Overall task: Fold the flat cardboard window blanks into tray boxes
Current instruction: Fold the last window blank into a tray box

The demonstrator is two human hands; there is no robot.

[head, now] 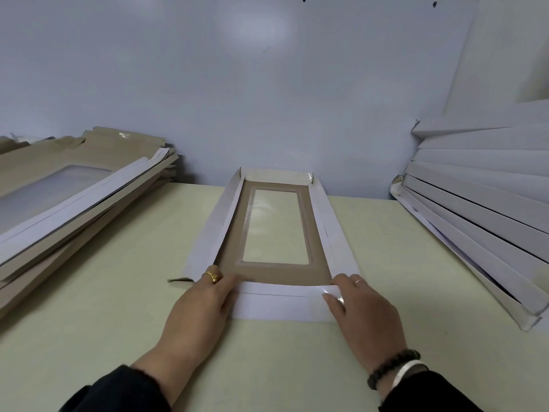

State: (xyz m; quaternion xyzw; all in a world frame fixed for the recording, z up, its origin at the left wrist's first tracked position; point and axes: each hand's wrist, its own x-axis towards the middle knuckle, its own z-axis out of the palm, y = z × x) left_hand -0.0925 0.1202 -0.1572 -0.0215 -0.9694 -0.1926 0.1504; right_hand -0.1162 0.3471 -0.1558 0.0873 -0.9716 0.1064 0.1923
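I have one window blank (276, 230) flat on the pale table (89, 307), brown side up, long axis running straight away from my hands toward the wall (237, 84). The far end flap stands folded up; the near white flap (282, 304) lies under my grip. My left hand (199, 310) presses its left corner, fingers fairly straight. My right hand (364, 313) pinches its right corner. Flat blanks (74, 197) are stacked left of my hands, folded trays (481, 209) right.
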